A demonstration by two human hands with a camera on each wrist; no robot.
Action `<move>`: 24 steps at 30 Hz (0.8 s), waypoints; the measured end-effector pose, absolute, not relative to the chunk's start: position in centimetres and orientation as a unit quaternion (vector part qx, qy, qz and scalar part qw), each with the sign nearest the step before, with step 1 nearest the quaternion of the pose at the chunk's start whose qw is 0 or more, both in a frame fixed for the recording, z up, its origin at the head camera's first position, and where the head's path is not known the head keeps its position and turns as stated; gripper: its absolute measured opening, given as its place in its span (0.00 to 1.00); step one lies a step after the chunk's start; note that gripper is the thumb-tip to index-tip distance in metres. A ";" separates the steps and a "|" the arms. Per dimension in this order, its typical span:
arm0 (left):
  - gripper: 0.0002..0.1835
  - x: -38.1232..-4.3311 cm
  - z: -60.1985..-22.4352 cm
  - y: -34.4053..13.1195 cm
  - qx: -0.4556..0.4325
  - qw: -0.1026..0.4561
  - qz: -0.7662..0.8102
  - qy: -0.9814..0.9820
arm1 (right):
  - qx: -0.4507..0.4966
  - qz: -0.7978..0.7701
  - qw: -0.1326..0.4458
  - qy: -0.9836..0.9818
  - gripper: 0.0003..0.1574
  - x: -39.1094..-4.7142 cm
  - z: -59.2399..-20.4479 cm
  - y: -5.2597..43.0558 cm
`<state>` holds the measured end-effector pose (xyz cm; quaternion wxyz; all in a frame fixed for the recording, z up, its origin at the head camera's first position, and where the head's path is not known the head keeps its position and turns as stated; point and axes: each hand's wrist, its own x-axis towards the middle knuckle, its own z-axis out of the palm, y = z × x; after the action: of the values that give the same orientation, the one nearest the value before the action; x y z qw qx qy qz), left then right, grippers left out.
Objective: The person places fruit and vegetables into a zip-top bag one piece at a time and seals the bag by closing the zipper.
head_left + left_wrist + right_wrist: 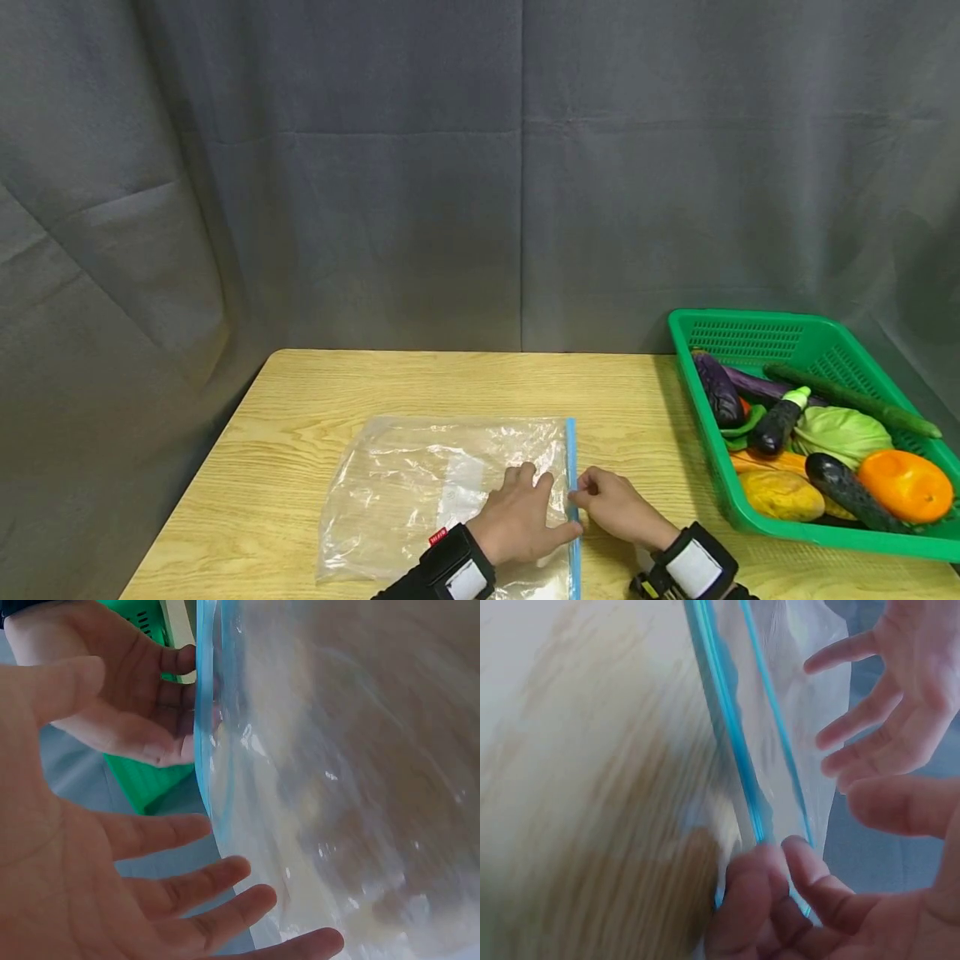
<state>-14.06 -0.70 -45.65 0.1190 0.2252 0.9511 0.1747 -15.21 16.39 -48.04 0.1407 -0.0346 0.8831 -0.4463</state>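
Observation:
A large clear zip bag (397,483) with a blue zip strip (573,567) along its right side lies flat on the wooden table. My left hand (521,517) is over the bag beside the strip, its fingers spread and its thumb reaching across the strip. In the left wrist view those fingers (172,889) are straight and hold nothing. At the strip's outer side, my right hand (618,508) pinches the bag's edge with curled fingers (750,892). Two blue lines (739,754) of the zip stand slightly apart in the right wrist view.
A green plastic basket (738,521) stands on the table's right side. It holds eggplants (718,392), a cucumber (847,396), a green cabbage (840,433), an orange pumpkin-like vegetable (903,486) and other produce. Grey curtains (420,208) hang behind and left of the table (330,375).

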 end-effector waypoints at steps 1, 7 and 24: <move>0.38 -14.1 -45.7 -0.6 0.224 0.117 0.179 0.951 | -0.042 -0.463 0.148 0.873 0.08 -15.2 -48.0 16.4; 0.37 -14.0 -46.2 0.1 0.216 0.093 0.196 0.952 | -0.087 -0.552 0.171 0.812 0.08 -15.2 -48.0 16.3; 0.35 -13.3 -46.1 0.1 0.230 0.028 0.257 0.938 | -0.112 -0.609 0.184 0.763 0.16 -15.1 -45.7 16.3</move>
<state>-13.33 0.10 -46.08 0.0285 0.2302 0.9382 0.2568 -15.14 16.26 -45.70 0.1837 -0.1119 0.7631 -0.6095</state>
